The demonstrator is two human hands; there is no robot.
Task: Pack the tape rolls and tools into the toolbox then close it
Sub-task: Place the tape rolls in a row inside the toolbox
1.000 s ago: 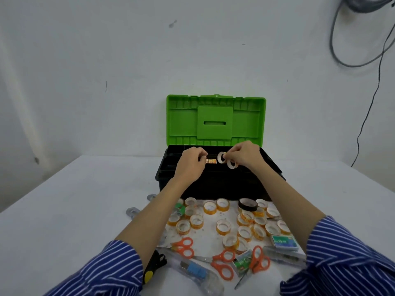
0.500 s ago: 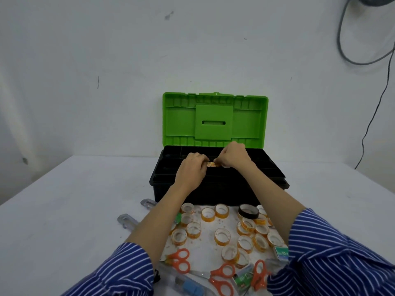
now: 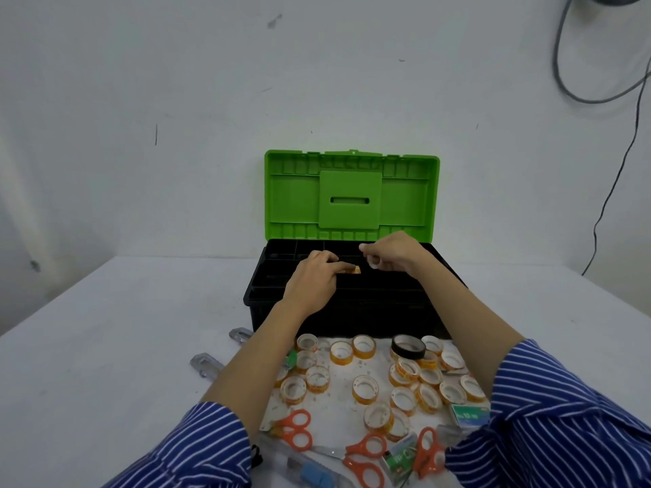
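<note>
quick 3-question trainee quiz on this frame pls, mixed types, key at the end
1. True or false: the toolbox lid is closed.
2. Both hands are: A) on the scissors B) over the open toolbox tray C) off the table
3. Fill in: the single dark tape roll among the orange ones is ____.

Key: 1 false, the lid stands open. 2 B, left hand and right hand are over the tray. 3 black.

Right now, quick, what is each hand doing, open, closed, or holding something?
Left hand: pinching an orange tape roll over the toolbox.
Right hand: curled round a pale tape roll.
</note>
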